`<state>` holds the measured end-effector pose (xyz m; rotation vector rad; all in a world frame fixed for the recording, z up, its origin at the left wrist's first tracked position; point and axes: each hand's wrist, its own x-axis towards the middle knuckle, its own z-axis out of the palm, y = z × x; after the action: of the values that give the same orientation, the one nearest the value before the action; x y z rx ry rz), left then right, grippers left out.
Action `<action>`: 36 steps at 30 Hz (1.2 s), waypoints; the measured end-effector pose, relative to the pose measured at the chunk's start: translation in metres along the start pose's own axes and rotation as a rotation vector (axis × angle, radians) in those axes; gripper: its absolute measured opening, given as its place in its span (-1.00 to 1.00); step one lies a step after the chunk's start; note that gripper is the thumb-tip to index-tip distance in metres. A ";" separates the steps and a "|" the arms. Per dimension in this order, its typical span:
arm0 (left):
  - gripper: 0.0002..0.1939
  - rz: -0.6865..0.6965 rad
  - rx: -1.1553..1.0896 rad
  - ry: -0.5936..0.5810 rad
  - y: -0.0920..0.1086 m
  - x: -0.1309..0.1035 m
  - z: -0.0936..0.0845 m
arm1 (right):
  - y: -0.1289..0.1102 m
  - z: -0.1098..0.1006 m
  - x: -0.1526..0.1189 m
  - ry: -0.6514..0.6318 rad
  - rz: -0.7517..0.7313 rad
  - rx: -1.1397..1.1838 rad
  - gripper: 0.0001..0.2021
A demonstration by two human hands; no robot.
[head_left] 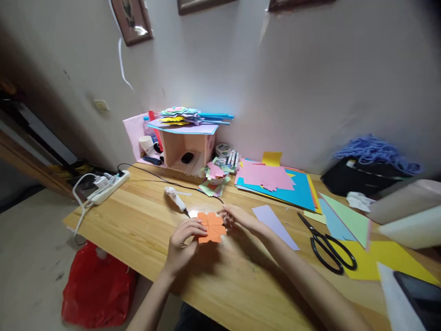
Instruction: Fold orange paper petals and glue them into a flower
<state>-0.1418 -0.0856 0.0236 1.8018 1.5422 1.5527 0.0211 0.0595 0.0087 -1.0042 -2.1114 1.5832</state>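
Note:
An orange paper flower [212, 228] with several petals and crease lines lies at the front middle of the wooden table. My left hand [186, 236] grips its left side, fingers on top and thumb at the near edge. Beside the right petals is my right hand [232, 215], its fingers curled together; whatever is between them is too small to make out. A white glue gun [175, 198] rests just beyond the flower, its black cord running back across the table. A strip of lilac paper [274, 226] lies right of my right forearm.
Black-handled scissors [327, 250] lie on the right, partly over yellow paper [389, 257]. Coloured sheets [296, 191] are stacked behind. A small open box [186, 151] carries paper flowers on top. At left sits a power strip [110, 187]; a phone [418, 294] lies front right.

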 end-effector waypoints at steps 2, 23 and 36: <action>-0.77 0.087 -0.022 -0.113 0.003 0.013 0.024 | 0.005 -0.025 -0.037 -0.170 0.150 0.303 -0.51; -0.62 -0.807 -0.510 -0.385 0.005 0.055 0.186 | 0.087 -0.080 -0.111 0.439 0.094 0.381 -0.61; -0.54 -0.801 -0.559 -0.329 -0.010 0.057 0.174 | 0.096 -0.085 -0.117 0.653 0.123 0.444 -0.71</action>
<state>-0.0090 0.0343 -0.0184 0.8950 1.2553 1.0632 0.1892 0.0514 -0.0336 -1.2748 -1.2241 1.4197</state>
